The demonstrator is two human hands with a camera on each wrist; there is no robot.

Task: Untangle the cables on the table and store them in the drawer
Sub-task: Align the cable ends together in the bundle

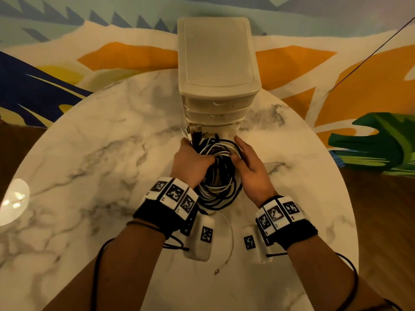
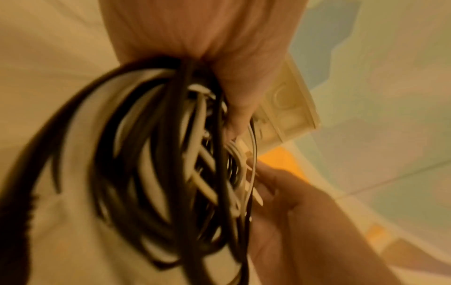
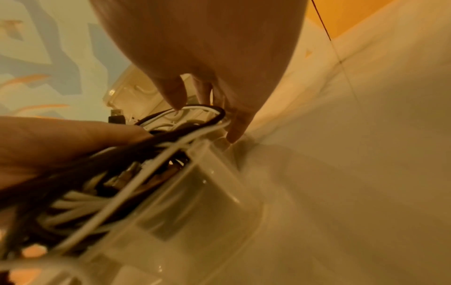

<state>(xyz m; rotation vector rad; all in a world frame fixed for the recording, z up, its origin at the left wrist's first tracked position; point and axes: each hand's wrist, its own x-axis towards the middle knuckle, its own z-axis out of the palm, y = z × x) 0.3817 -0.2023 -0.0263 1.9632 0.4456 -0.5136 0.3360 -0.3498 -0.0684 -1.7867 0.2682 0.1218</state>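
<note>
Holding a thick bunch of black and white cables (image 1: 215, 173), the left hand (image 1: 190, 162) is curling its fingers round the coils so they are staying together in one loop. The right hand (image 1: 251, 164) is lying along the other side of the bunch with its fingers fairly straight, and its thumb is pressing a white strand. It looks like this hand is steadying the loop and tucking loose bits in.

The bunch is hanging just over a clear plastic drawer (image 3: 195, 202) that is pulled out from the bottom of a small cream plastic drawer chest (image 1: 216, 59). Some coils are already dipping inside it, so the person is probably putting the cables away now.

The chest is standing at the far edge of the round white marble tabletop (image 1: 89, 153). Its two upper drawers are closed. A few plug ends (image 1: 195, 130) are sticking up right against the chest front, and they might catch there. One thin white cable (image 1: 231, 241) is lying loose on the tabletop near the wrists, apart from the bunch, so it is not stored yet. Behind the tabletop is a painted wall (image 1: 67, 25).
</note>
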